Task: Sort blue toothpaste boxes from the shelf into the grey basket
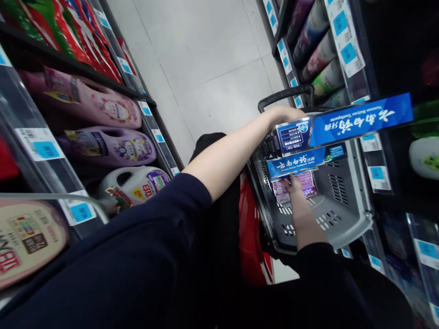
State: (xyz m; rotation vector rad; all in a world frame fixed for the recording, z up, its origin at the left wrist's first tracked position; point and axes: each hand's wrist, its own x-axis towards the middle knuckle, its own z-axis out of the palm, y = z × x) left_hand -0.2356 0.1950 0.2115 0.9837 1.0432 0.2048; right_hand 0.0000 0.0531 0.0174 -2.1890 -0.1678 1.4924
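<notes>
My left hand (287, 115) reaches over the shopping basket (350, 178) and grips the end of a long blue toothpaste box (363, 119); its fingers are mostly hidden behind the box. Just below, a second blue toothpaste box (295, 163) lies across the basket opening. My right hand (293, 183) comes up from below, with its fingers closed at the lower edge of this second box. More box edges show between the two hands, but I cannot make out how many. Purple packaging (307, 183) shows inside the basket, partly behind my right hand.
The grey basket has a raised black handle (286, 94). Detergent bottles (120, 147) fill the left shelf. Tubes (325, 77) and price tags line the right shelf. A red item (248, 228) is beside the basket. Grey floor tiles (206, 59) run between the shelves.
</notes>
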